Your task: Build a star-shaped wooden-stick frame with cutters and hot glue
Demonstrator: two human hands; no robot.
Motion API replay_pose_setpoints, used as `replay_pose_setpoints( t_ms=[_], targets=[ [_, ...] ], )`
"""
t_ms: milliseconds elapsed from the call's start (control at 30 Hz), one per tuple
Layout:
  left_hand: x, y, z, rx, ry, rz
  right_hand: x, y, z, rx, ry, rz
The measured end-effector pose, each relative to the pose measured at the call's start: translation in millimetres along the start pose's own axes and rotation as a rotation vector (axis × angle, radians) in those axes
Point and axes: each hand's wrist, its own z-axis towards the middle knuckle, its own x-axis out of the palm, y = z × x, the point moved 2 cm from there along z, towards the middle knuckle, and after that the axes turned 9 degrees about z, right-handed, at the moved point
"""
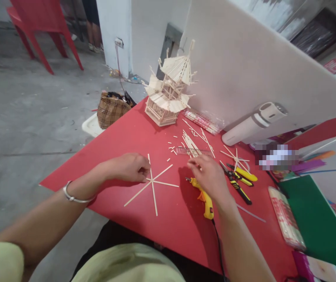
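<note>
A star of thin wooden sticks lies on the red table. My left hand is closed at its left side, and its fingers cover the end of one arm of the star. My right hand hovers above the yellow glue gun, with thumb and fingers loosely curled and a gap between them; I see nothing in it. Just beyond that hand are a pile of loose sticks and a clear ruler. Short cut pieces are scattered beside the ruler.
A stick pagoda model stands at the table's far corner. Right of it are a stick pack and a white flask. Wire cutters, yellow-handled pliers and a smaller stick star lie to the right.
</note>
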Motion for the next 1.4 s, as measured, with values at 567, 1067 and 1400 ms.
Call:
replay_pose_setpoints(
  t_ms=[567,1067,1400],
  targets=[
    [47.5,-42,-48,-0.339,-0.244,0.258,73,73,-108,-0.101,-0.148,0.115],
    [68.1,-68,-61,-0.450,-0.291,0.075,7,-62,44,-0.054,-0.035,-0.062],
    [-10.1,-27,32,-0.193,-0.235,0.201,14,-118,93,-0.010,0.138,0.010]
  ],
)
